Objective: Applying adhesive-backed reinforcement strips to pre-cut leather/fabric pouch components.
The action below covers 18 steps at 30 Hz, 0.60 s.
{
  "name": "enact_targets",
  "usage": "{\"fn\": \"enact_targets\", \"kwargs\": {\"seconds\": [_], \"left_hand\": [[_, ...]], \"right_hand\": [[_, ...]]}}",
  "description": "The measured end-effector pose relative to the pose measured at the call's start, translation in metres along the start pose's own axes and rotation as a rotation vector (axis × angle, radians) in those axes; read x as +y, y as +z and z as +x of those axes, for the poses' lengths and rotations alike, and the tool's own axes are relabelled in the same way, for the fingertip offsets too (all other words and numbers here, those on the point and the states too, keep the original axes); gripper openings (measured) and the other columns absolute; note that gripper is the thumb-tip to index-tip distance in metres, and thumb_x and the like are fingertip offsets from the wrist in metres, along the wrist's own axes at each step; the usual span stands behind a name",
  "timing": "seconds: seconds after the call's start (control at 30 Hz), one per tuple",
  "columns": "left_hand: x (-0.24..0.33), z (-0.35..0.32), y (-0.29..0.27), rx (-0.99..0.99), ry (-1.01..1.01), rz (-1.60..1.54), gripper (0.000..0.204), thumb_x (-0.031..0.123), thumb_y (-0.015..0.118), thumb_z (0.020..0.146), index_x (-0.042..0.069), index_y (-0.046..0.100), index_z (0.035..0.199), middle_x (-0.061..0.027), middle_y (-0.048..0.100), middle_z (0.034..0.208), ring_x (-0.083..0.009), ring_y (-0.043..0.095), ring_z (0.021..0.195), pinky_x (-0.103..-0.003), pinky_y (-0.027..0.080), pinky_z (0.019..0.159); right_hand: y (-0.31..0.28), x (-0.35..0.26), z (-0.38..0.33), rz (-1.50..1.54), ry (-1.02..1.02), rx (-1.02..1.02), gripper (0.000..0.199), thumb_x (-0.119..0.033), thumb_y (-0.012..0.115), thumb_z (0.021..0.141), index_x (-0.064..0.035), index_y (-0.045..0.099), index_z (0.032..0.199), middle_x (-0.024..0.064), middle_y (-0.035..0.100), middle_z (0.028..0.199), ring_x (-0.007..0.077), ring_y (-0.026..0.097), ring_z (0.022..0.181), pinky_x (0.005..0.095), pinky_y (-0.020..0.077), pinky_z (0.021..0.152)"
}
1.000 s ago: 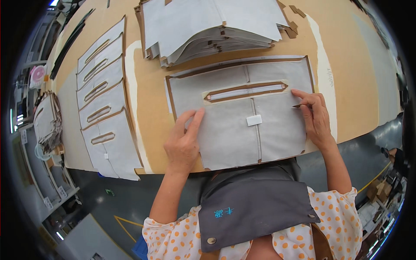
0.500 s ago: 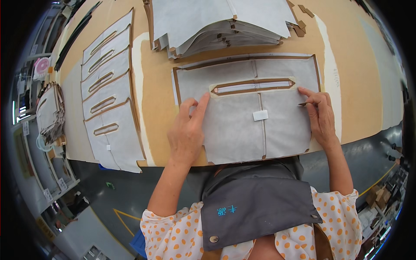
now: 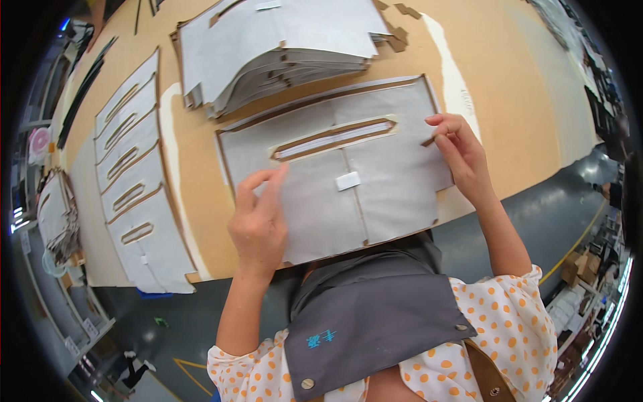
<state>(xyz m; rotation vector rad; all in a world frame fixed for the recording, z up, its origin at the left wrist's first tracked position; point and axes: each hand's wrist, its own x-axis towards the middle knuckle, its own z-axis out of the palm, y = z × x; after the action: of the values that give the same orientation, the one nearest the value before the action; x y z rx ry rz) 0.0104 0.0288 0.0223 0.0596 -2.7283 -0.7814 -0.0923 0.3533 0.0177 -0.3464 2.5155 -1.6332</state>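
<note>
A grey-white lining panel [image 3: 398,201] with brown edges lies in front of me, tilted slightly on the table. Across its upper part runs a long zipper opening [image 3: 335,139] framed in brown, and below that a small white tag [image 3: 348,181] sits on the centre seam. My left hand [image 3: 258,221] is over the panel's left side, fingers loosely bent and apart, index tip close to the opening's left end. At the panel's right edge, my right hand [image 3: 467,161] pinches a small dark brown strip [image 3: 429,141] between thumb and fingers.
A thick stack of similar panels [image 3: 234,33] stands just beyond, with brown scraps [image 3: 398,39] beside it. Several overlapping panels with slots [image 3: 144,208] lie in a row at the left. Dark strips [image 3: 84,90] lie at the far left. More pieces [image 3: 57,214] hang beyond the table's left edge.
The whole view has swung, so the table and panel appear shifted left and tilted. My right hand has lifted a little off the panel's right edge, still pinching the brown strip.
</note>
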Motion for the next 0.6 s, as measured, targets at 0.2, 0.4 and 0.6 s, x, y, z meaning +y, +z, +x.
{"fn": "enact_targets", "kwargs": {"seconds": [0.2, 0.4, 0.6], "left_hand": [[0.062, 0.029, 0.054, -0.158, 0.392, -0.110, 0.042, -0.003, 0.063, 0.080, 0.010, 0.070, 0.119, -0.0022, 0.066, 0.115, -0.0167, 0.065, 0.076, -0.030, 0.054, 0.065], [0.070, 0.037, 0.081, -0.178, 0.508, 0.002, 0.042, 0.002, 0.063, 0.077, 0.008, 0.070, 0.118, -0.0006, 0.065, 0.118, -0.0154, 0.064, 0.080, -0.030, 0.054, 0.065], [0.065, 0.036, 0.089, -0.146, 0.528, 0.019, 0.041, 0.006, 0.064, 0.076, 0.007, 0.069, 0.116, 0.0001, 0.064, 0.117, -0.0138, 0.057, 0.071, -0.027, 0.051, 0.059]], "right_hand": [[-0.020, -0.021, 0.045, 0.134, 0.177, -0.183, 0.014, -0.015, 0.068, 0.096, -0.0017, 0.067, 0.100, 0.0000, 0.068, 0.091, 0.0057, 0.059, 0.083, 0.0227, 0.0463, 0.073], [-0.018, -0.021, 0.069, 0.154, 0.265, -0.344, 0.019, -0.023, 0.068, 0.096, -0.0045, 0.068, 0.095, -0.0021, 0.065, 0.084, 0.0060, 0.056, 0.075, 0.0231, 0.0488, 0.071], [-0.007, -0.020, 0.086, 0.052, 0.330, -0.505, 0.021, -0.025, 0.067, 0.098, -0.0066, 0.064, 0.088, -0.0033, 0.059, 0.077, 0.0046, 0.054, 0.065, 0.0214, 0.0465, 0.058]]}}
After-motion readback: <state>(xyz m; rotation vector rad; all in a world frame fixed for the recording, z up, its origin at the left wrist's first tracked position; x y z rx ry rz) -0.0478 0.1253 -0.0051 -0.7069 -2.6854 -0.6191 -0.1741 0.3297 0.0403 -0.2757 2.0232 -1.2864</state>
